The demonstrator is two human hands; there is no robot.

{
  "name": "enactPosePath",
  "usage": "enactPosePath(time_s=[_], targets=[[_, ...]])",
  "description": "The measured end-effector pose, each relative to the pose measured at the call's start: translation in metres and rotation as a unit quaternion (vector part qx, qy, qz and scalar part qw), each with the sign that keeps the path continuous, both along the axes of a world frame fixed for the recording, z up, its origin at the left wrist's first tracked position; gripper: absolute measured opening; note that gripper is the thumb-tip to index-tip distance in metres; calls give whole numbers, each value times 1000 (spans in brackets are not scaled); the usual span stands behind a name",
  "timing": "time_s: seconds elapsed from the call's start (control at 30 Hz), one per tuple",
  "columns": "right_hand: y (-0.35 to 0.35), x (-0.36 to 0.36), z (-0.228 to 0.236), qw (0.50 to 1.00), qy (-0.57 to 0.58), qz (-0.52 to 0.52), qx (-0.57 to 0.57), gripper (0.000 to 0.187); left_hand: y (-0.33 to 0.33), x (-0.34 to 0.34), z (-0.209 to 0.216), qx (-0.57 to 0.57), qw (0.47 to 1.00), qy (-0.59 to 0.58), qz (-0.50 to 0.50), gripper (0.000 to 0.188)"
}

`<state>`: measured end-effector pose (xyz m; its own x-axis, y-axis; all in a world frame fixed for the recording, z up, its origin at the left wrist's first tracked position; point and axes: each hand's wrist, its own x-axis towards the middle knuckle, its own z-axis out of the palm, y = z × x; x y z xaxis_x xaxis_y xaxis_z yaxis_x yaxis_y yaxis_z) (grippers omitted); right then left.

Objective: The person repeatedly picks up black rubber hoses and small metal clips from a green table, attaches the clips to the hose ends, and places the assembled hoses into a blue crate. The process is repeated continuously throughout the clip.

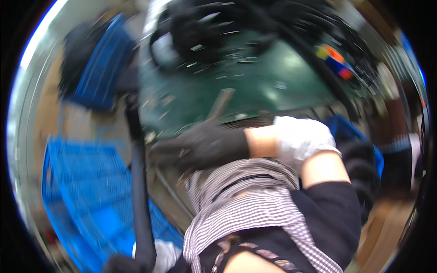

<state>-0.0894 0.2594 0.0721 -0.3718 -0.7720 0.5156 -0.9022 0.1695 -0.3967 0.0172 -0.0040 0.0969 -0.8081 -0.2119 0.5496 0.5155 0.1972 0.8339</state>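
Note:
My right arm bends across my lap, with a white sleeve cover on the forearm and a dark glove on my right hand (200,145). That hand points left along the near edge of a green tabletop (273,86); motion smears its fingers. Just beyond its fingertips, a long black tube-like piece (139,168) runs down to the lower edge. At the tube's lower end are white cloth (166,255) and a dark shape, seemingly my left arm. My left hand's fingers cannot be made out. A checked apron (255,209) covers my lap.
A blue plastic crate (82,182) stands at lower left, another blue crate (107,68) beyond it. Black items (195,32) pile at the table's far side. A multicoloured object (335,61) lies at far right. Near my right elbow is a blue container (379,159) with black material.

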Motion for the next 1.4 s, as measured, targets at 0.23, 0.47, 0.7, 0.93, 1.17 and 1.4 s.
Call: enactPosePath(time_s=[0.23,0.47,0.7,0.93,1.17,1.4], targets=[[13,18,-13,988,81,-57,115,44,50,-81,28,-37,994,41,-97,65],[110,79,-29,977,-36,-188,94,32,71,-126,53,-56,983,88,-148,53],[195,158,12,865,-43,-493,80,23,88,-164,62,-156,958,71,-230,47],[303,243,52,480,-54,-876,8,38,120,-147,-11,-28,881,-129,-455,61],[477,389,-55,310,-162,-868,352,54,115,-139,-61,87,851,-250,-454,47],[491,371,-72,224,-298,-872,318,50,110,-135,-67,101,852,-312,-408,40]])
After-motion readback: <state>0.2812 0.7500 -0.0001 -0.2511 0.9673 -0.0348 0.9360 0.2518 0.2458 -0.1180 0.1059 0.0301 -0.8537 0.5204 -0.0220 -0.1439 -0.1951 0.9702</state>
